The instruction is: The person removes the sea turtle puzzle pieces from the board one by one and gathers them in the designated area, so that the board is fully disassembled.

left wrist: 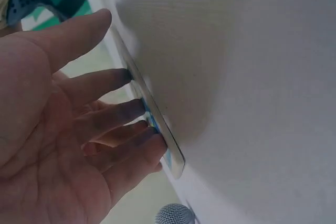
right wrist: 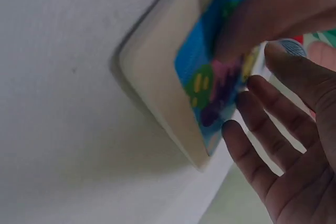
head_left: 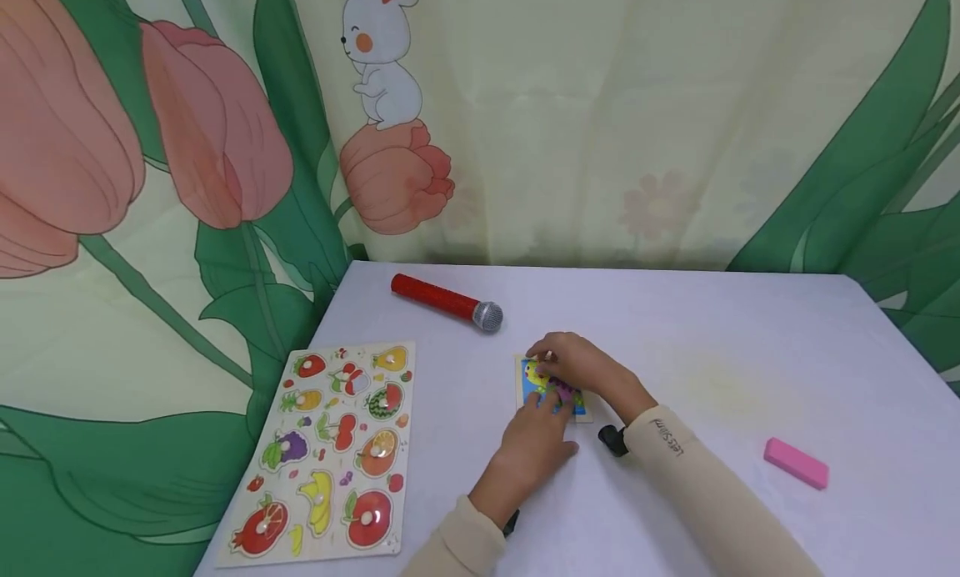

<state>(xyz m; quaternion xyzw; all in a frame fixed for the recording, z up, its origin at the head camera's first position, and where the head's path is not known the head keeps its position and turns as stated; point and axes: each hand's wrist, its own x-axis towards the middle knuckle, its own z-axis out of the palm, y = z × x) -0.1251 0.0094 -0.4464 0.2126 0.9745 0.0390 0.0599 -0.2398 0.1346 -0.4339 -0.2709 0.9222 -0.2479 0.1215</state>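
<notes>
A small wooden puzzle board [head_left: 519, 387] with a blue, yellow and purple picture lies flat on the white table. My left hand [head_left: 531, 444] rests its fingertips on the near part of the picture, fingers fairly straight, as the left wrist view also shows. Over the far part of the board is my right hand [head_left: 581, 367], its fingers bent loosely down to the picture. In the right wrist view, the right hand [right wrist: 299, 150] has its fingers spread against the board's picture [right wrist: 202, 87]. Both hands hide some of the picture.
A large fruit puzzle board [head_left: 347, 402] with knobbed pieces lies at the left. Behind it is a red microphone [head_left: 438, 298] with a silver head. A pink block [head_left: 797, 463] lies toward the right edge. A printed curtain [head_left: 600, 143] hangs behind the table.
</notes>
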